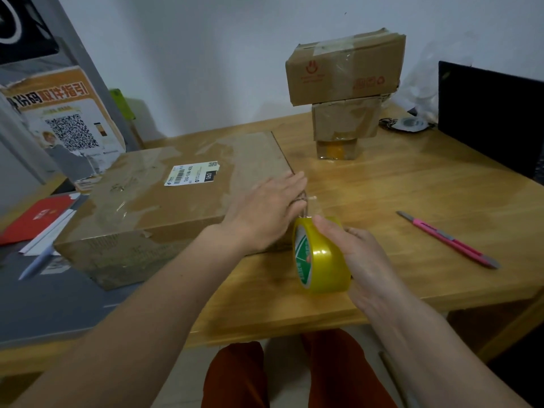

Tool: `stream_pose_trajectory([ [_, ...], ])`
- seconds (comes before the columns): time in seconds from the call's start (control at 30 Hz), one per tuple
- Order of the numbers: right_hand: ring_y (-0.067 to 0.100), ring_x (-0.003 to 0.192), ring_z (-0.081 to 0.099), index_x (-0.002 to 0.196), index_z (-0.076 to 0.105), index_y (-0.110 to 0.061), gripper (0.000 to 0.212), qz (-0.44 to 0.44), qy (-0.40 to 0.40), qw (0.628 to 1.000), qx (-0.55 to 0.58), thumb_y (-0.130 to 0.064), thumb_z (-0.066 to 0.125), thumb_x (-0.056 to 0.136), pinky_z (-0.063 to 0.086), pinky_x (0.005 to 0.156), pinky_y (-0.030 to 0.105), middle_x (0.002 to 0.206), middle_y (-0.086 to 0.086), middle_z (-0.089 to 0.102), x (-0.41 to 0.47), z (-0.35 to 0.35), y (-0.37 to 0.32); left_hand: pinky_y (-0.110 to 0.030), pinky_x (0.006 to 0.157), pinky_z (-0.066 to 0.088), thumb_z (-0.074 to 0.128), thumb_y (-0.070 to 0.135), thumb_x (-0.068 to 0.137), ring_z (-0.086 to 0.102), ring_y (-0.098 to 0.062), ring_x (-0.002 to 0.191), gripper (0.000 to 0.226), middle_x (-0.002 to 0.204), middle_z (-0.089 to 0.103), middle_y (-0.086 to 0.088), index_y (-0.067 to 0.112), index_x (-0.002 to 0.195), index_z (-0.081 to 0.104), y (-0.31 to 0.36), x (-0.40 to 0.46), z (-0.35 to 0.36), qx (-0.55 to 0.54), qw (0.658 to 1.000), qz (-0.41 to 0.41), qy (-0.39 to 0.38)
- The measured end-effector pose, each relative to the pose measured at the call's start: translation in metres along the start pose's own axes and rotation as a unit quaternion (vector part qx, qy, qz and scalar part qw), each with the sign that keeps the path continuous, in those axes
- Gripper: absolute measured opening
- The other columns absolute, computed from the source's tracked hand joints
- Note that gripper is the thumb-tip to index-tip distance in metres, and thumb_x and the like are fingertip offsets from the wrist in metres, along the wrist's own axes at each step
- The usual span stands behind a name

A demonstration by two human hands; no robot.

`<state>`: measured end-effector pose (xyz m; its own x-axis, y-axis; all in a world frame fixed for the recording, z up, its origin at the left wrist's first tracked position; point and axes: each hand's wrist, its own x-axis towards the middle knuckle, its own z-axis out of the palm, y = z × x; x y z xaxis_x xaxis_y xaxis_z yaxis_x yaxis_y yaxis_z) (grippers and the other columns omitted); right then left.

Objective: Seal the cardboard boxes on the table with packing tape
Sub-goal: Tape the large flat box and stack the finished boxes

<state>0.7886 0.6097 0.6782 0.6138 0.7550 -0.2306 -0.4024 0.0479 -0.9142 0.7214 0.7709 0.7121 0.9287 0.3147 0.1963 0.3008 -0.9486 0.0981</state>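
Wooden table (pixel 412 184), pale and glossy, fills the view. On its left part sits a big flat cardboard box (pixel 176 198), white shipping label on top, its near left corner jutting past the table's edge. Toward the back, a stack of smaller boxes (pixel 344 92): widest one on top, narrower ones under it. To the right lies a pink utility knife (pixel 450 240), well apart from both. At the far right edge stands a black panel (pixel 491 116).
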Motion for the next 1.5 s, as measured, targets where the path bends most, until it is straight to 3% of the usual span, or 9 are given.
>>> stream_pose_trajectory([
  [0.13,0.031,0.086,0.072,0.097,0.074,-0.004,0.036,0.004,0.011,1.000,-0.002,-0.036,0.074,0.080,0.057,0.082,0.044,0.093,0.017,0.075,0.003,0.001,0.001,-0.036,0.125,0.002,0.020,0.052,0.105,-0.003,-0.012,0.153,0.064,0.167,-0.002,0.008,0.022,0.159,0.003,-0.001,0.014,-0.002,0.040,0.991,-0.082,-0.097],
  [0.27,0.029,0.085,0.073,0.099,0.072,-0.003,0.042,-0.004,0.020,1.000,-0.019,-0.040,0.074,0.078,0.057,0.084,0.045,0.092,0.015,0.075,0.001,-0.003,-0.002,-0.040,0.122,-0.001,0.015,0.061,0.101,-0.008,-0.021,0.154,0.069,0.167,-0.009,0.001,0.028,0.159,-0.002,0.001,0.026,-0.007,0.034,0.979,-0.162,-0.123],
  [0.47,0.027,0.092,0.072,0.105,0.072,-0.006,0.046,0.004,0.021,0.999,-0.023,-0.044,0.075,0.079,0.055,0.092,0.047,0.096,0.011,0.075,0.005,-0.003,0.007,-0.043,0.122,0.002,0.020,0.061,0.100,-0.006,-0.030,0.153,0.056,0.167,-0.006,-0.005,0.052,0.153,0.005,0.006,0.012,-0.005,0.072,0.985,-0.116,-0.106],
  [0.67,0.027,0.109,0.064,0.117,0.067,-0.012,0.099,-0.003,0.037,0.998,-0.042,-0.073,0.081,0.041,0.047,0.101,0.050,0.114,0.007,0.070,0.009,0.000,0.008,-0.040,0.122,0.011,0.025,0.069,0.095,0.005,-0.025,0.154,0.073,0.167,0.007,-0.006,0.037,0.158,0.005,0.013,0.009,0.004,0.123,0.977,-0.167,-0.043],
  [0.83,0.036,0.100,0.067,0.103,0.066,-0.005,0.038,-0.021,0.051,0.997,-0.058,-0.037,0.072,0.085,0.053,0.091,0.054,0.107,0.019,0.070,0.009,-0.004,0.009,-0.038,0.110,0.028,0.034,0.067,0.096,0.026,-0.018,0.147,0.071,0.160,0.031,0.001,0.029,0.156,0.026,0.010,0.007,0.010,0.127,0.975,-0.179,0.028],
  [0.93,0.032,0.098,0.067,0.110,0.062,-0.008,0.037,-0.032,0.041,0.994,-0.097,-0.037,0.068,0.089,0.055,0.084,0.047,0.107,0.015,0.068,0.011,-0.002,0.008,-0.037,0.103,0.030,0.040,0.062,0.097,0.035,-0.017,0.141,0.061,0.152,0.042,0.004,0.031,0.150,0.038,0.017,0.006,0.013,0.123,0.973,-0.183,0.068],
  [1.1,0.022,0.104,0.062,0.122,0.056,-0.016,0.042,-0.046,0.045,0.989,-0.130,-0.046,0.059,0.093,0.052,0.094,0.046,0.113,0.003,0.063,0.014,-0.017,0.003,-0.032,0.121,0.008,0.048,0.043,0.102,0.025,-0.014,0.148,0.050,0.159,0.034,0.004,0.031,0.149,0.040,0.015,-0.034,0.020,0.024,0.973,-0.150,0.176],
  [1.27,0.018,0.111,0.060,0.128,0.058,-0.014,0.042,-0.062,0.045,0.990,-0.121,-0.043,0.053,0.097,0.047,0.102,0.041,0.120,0.000,0.063,0.035,-0.020,-0.001,-0.043,0.124,0.000,0.060,0.041,0.094,0.005,-0.023,0.153,0.071,0.166,0.011,-0.007,0.016,0.153,0.030,-0.001,-0.082,0.035,-0.045,0.882,-0.316,0.347],
  [1.5,0.027,0.105,0.067,0.105,0.073,-0.029,0.044,0.034,-0.011,0.997,-0.069,-0.064,0.053,0.087,0.047,0.100,0.048,0.107,0.005,0.073,0.052,-0.006,0.013,-0.050,0.122,0.015,0.058,0.060,0.091,0.010,-0.031,0.152,0.095,0.165,0.008,-0.012,0.009,0.157,0.013,-0.098,-0.136,0.004,-0.250,0.599,-0.560,0.514],
])
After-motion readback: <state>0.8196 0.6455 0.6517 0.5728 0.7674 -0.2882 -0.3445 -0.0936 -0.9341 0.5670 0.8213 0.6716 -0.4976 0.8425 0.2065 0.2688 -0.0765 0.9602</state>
